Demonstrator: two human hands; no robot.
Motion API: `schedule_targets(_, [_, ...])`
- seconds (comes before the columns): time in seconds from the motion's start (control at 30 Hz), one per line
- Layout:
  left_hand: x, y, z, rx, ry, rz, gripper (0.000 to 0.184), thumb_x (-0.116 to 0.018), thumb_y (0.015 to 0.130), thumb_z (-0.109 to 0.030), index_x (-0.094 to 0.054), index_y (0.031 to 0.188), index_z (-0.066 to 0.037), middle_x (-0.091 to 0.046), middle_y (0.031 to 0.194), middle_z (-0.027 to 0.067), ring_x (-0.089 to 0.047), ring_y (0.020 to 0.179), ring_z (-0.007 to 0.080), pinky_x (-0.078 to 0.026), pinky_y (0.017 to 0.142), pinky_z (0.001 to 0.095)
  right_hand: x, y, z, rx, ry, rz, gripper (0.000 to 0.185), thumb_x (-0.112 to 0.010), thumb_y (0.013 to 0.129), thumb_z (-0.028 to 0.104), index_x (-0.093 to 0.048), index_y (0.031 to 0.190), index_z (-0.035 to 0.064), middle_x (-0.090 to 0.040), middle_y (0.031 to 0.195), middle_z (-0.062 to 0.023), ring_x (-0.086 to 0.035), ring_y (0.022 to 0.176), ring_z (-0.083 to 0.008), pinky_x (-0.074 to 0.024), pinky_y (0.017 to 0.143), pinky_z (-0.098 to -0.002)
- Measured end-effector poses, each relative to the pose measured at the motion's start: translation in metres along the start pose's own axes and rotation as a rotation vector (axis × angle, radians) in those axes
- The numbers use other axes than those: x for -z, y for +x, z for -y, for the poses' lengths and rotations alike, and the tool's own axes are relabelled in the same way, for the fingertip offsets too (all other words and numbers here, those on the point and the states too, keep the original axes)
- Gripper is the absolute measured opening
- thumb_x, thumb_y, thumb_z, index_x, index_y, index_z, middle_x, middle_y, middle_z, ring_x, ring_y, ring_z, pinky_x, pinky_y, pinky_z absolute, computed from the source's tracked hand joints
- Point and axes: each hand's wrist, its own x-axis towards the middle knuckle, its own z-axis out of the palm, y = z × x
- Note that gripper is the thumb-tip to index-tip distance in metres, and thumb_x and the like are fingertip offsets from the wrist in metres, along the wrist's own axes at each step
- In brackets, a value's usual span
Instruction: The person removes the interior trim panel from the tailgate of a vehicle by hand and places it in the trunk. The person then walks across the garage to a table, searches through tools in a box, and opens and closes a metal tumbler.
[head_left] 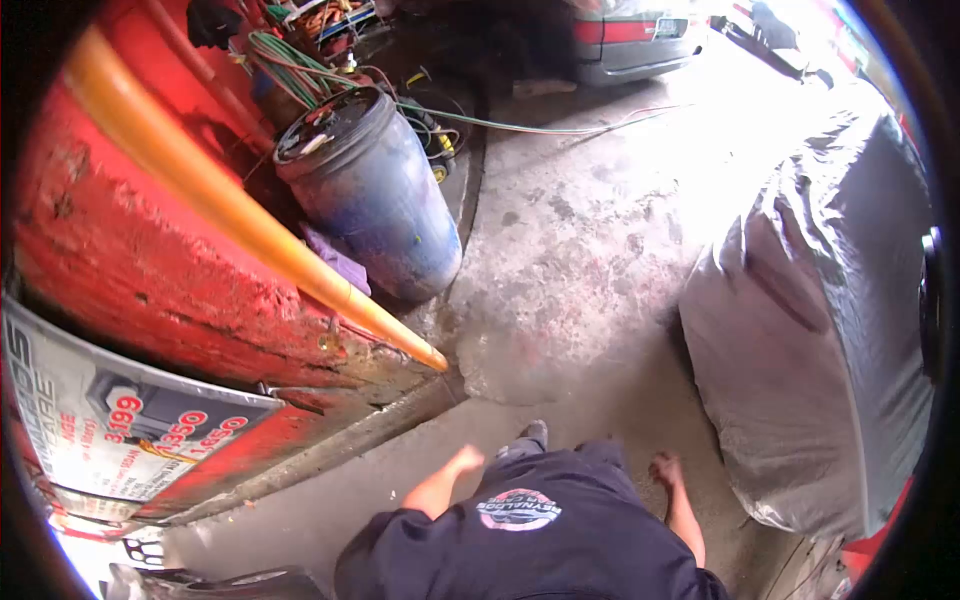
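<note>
My left hand (465,460) hangs beside my left thigh, blurred by motion, its fingers hard to make out. Nothing shows in it. On the other side, my right hand (665,470) is held out from my hip with its fingers loosely bent and somewhat apart, empty. It is nearest to a grey cloth cover (770,400) draped over a large form, but does not touch it. Between the hands are my dark shirt (590,520) with a round printed logo and one shoe (536,432) on the concrete floor (570,260).
Along the left run a red wall (150,240), a thick orange pole (250,235) and a price sign (140,430). Farther ahead stands a blue drum (385,200) with hoses (285,65) behind it. A hose crosses the floor toward a parked vehicle (640,45).
</note>
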Motion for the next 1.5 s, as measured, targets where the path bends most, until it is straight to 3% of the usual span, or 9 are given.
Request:
schedule_targets(0.27, [0.395,0.153,-0.283,-0.527,-0.483,-0.790,0.043,-0.068,0.091,-0.034,-0.070,0.117,0.000,-0.073,0.110,0.0225,-0.070,0.108,0.0319,-0.053,0.093,0.0426,-0.007,0.212,0.214,0.189,0.064,-0.109,0.036,-0.060,0.094,0.016,-0.068,0.123,-0.0045,-0.066,0.077,-0.0073,-0.061,0.064,-0.0145,-0.0498,0.056,-0.0286])
schedule_targets(0.53, [0.435,0.249,-0.404,-0.591,-0.288,-0.685,0.038,-0.070,0.091,-0.034,-0.073,0.113,-0.003,-0.076,0.103,0.0178,-0.072,0.095,0.0269,-0.054,0.088,0.0417,0.121,0.498,0.196,0.077,-0.908,0.331,0.020,-0.065,0.090,0.019,-0.077,0.094,0.0044,-0.071,0.081,-0.0096,-0.065,0.073,-0.0252,-0.0538,0.071,-0.0409])
schedule_targets(0.63, [0.462,0.183,-0.456,-0.155,-0.329,-0.304,0.035,-0.068,0.089,-0.030,-0.076,0.112,-0.005,-0.076,0.094,0.0147,-0.072,0.080,0.0234,-0.058,0.071,0.0407,0.151,0.586,0.292,1.163,-1.448,0.053,0.016,-0.067,0.079,0.026,-0.065,0.071,0.0122,-0.062,0.070,-0.0101,-0.061,0.074,-0.0306,-0.0461,0.071,-0.0499])
schedule_targets(0.67, [0.473,0.174,-0.469,-0.055,-0.315,-0.250,0.034,-0.064,0.091,-0.028,-0.075,0.114,-0.005,-0.075,0.090,0.0133,-0.070,0.074,0.0215,-0.058,0.063,0.0405,0.155,0.626,0.337,0.638,-0.920,0.160,0.017,-0.064,0.082,0.023,-0.061,0.072,0.0096,-0.060,0.063,-0.0092,-0.060,0.067,-0.0313,-0.0464,0.065,-0.0485])
schedule_targets(0.7, [0.476,0.189,-0.463,-0.054,-0.387,-0.237,0.033,-0.059,0.094,-0.026,-0.074,0.115,-0.006,-0.074,0.089,0.0114,-0.068,0.071,0.0225,-0.057,0.059,0.0429,0.162,0.634,0.402,1.038,-0.783,-0.081,0.018,-0.063,0.087,0.021,-0.063,0.078,0.0051,-0.064,0.059,-0.0089,-0.063,0.059,-0.0288,-0.0481,0.057,-0.0450])
schedule_targets(0.83, [0.481,0.331,-0.400,0.097,-0.954,0.140,0.048,-0.044,0.103,-0.043,-0.068,0.121,-0.004,-0.071,0.107,0.0186,-0.070,0.082,0.0285,-0.059,0.073,0.0469,0.187,0.631,0.678,0.459,-0.346,0.139,0.033,-0.059,0.099,0.022,-0.068,0.122,-0.0008,-0.070,0.071,-0.0135,-0.068,0.059,-0.0191,-0.0530,0.054,-0.0352])
schedule_targets(1.1, [0.710,0.374,-0.771,0.051,-1.097,0.243,0.052,-0.047,0.104,-0.046,-0.058,0.134,-0.004,-0.069,0.119,0.0194,-0.071,0.092,0.0295,-0.057,0.083,0.0477,0.219,0.811,0.705,0.424,-0.877,0.282,0.033,-0.066,0.090,0.026,-0.073,0.114,0.0044,-0.074,0.079,-0.0162,-0.073,0.069,-0.0302,-0.0591,0.064,-0.0426])
schedule_targets(1.23, [0.887,0.403,-0.998,-0.010,-1.348,0.477,0.056,-0.049,0.105,-0.048,-0.054,0.140,-0.004,-0.068,0.125,0.0198,-0.071,0.097,0.0299,-0.057,0.088,0.0482,0.324,0.804,0.787,-0.292,-0.697,0.652,0.038,-0.065,0.092,0.023,-0.071,0.128,0.0117,-0.076,0.086,-0.0130,-0.074,0.074,-0.0251,-0.0596,0.064,-0.0438])
schedule_targets(1.5, [1.209,0.511,-1.360,-0.476,-0.843,-0.052,0.049,-0.062,0.102,-0.038,-0.053,0.138,-0.006,-0.070,0.119,0.0166,-0.072,0.090,0.0292,-0.061,0.072,0.0409,0.515,0.872,0.990,-0.359,0.318,-0.142,0.041,-0.053,0.100,0.016,-0.058,0.139,0.0050,-0.072,0.085,-0.0112,-0.070,0.067,-0.0192,-0.0543,0.056,-0.0339])
